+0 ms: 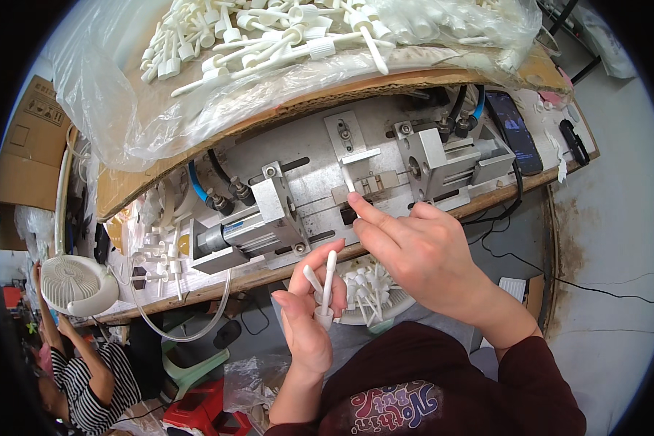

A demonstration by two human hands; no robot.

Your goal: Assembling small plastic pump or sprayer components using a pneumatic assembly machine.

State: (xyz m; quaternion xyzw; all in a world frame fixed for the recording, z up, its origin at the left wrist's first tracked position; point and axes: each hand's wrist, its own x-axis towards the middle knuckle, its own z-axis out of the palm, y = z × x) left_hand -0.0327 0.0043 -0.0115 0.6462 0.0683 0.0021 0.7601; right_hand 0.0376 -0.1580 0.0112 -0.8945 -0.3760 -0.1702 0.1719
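Note:
My left hand (pixel 307 330) is closed round white plastic stick caps (pixel 328 283). Two of their sticks point up between thumb and fingers, and one cap rests against the palm. Above and to the right, my right hand (pixel 421 247) has its index finger stretched out, its tip touching the lower end of a white stick (pixel 348 176). That stick lies in the middle of a metal fixture (pixel 370 187), its upper end at a small metal block (pixel 360 157). Pneumatic cylinders flank the fixture: a left one (pixel 251 229) and a right one (pixel 454 163).
A cardboard shelf (pixel 283 109) carries a heap of white stick caps (pixel 269 36) on plastic film. Below the bench edge sits a basket of more (pixel 370 291). A phone (pixel 516 134) lies right; a white fan (pixel 78 285) stands left. A co-worker in stripes (pixel 98 381) is lower left.

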